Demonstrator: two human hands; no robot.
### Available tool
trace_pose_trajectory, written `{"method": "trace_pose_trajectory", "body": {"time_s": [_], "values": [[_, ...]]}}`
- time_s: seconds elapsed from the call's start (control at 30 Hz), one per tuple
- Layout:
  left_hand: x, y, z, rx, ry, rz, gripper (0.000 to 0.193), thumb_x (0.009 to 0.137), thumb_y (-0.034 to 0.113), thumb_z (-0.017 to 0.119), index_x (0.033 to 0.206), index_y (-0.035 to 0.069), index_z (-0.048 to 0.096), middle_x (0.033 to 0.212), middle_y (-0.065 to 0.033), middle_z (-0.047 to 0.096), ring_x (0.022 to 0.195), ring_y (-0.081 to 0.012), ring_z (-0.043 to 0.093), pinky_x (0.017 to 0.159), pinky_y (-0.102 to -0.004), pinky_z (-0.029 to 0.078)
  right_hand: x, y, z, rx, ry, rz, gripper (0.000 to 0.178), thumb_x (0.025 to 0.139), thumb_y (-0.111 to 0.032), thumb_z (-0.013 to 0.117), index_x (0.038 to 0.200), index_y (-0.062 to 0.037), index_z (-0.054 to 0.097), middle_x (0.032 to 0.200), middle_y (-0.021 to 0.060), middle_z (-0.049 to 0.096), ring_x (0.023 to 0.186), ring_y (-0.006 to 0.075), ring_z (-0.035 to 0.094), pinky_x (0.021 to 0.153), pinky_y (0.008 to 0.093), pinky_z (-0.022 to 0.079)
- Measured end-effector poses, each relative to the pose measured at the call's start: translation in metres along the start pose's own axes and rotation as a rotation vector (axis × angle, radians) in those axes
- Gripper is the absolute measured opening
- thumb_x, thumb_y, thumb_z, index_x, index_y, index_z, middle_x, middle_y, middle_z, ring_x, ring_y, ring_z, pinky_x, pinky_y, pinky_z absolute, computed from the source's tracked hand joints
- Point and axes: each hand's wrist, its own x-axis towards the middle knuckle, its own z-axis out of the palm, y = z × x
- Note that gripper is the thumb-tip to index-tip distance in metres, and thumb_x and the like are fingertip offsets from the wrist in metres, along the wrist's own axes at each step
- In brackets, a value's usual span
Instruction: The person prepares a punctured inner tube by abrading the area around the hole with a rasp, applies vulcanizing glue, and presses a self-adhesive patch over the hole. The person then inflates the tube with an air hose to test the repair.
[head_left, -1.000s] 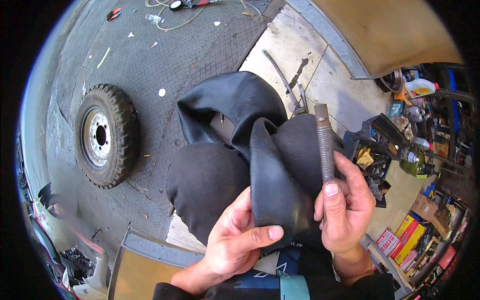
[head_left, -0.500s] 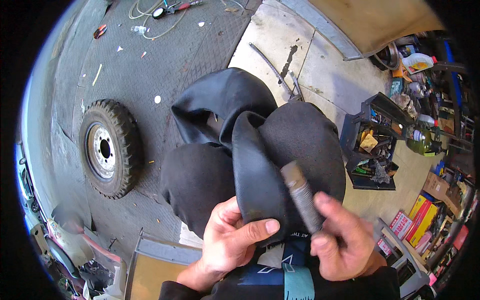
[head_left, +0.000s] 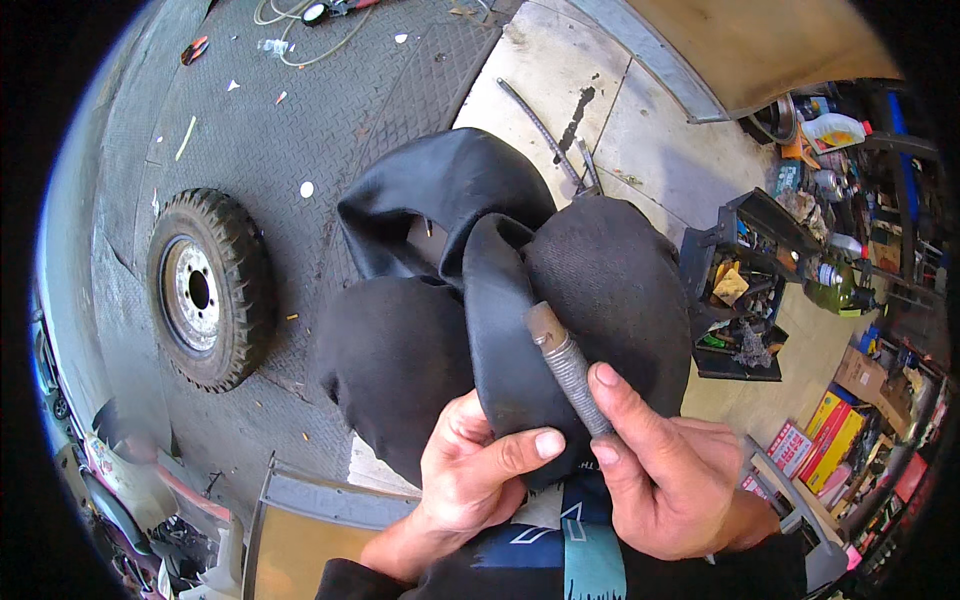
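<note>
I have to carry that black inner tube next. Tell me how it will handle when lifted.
The inner tube looks floppy: it sags in deep folds over the left hand. It probably weighs little for its bulk, since two hands hold it up easily. The metal valve stem, pinched by the right hand, seems the only stiff part, and loose loops may swing.

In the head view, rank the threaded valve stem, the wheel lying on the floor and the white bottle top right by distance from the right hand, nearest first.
1. threaded valve stem: pinched in the right hand, over the black inner tube.
2. white bottle: upper right, among the clutter.
3. wheel: far left, on the tread-plate floor.
</note>
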Motion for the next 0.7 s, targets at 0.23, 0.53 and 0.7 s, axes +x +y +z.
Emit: {"method": "trace_pose_trajectory", "body": {"time_s": [0.23,0.53,0.7], "values": [[0.001,0.0,-0.004,0.067,0.032,-0.003,0.036,0.095,-0.012,0.072,0.13,-0.004,0.073,0.13,-0.0165,0.076,0.12,-0.0232,0.072,0.11,-0.0392,0.054,0.013,-0.001,-0.006,0.025,0.139,0.112,0.042,0.099,-0.002,0.071,0.14,0.0055,0.068,0.111,0.023,0.079,0.065,0.0199,0.073,0.06,0.0332,0.054],[0.005,-0.002,-0.004,0.046,0.01,0.039,0.038,0.095,-0.013,0.071,0.132,-0.004,0.07,0.131,-0.0174,0.075,0.121,-0.0247,0.072,0.111,-0.0399,0.054,0.03,0.007,0.005,-0.038,0.125,0.193,0.038,0.102,-0.001,0.068,0.139,0.0033,0.069,0.117,0.0212,0.079,0.071,0.0181,0.076,0.064,0.0308,0.056],[0.007,0.0,-0.01,-0.027,-0.043,0.039,0.038,0.095,-0.011,0.072,0.133,-0.003,0.07,0.131,-0.0165,0.075,0.122,-0.0243,0.071,0.111,-0.0399,0.053,0.008,-0.003,0.001,-0.008,-0.096,0.028,0.047,0.094,0.001,0.072,0.141,0.0077,0.066,0.108,0.0256,0.078,0.065,0.027,0.076,0.062,0.0344,0.058]]}}
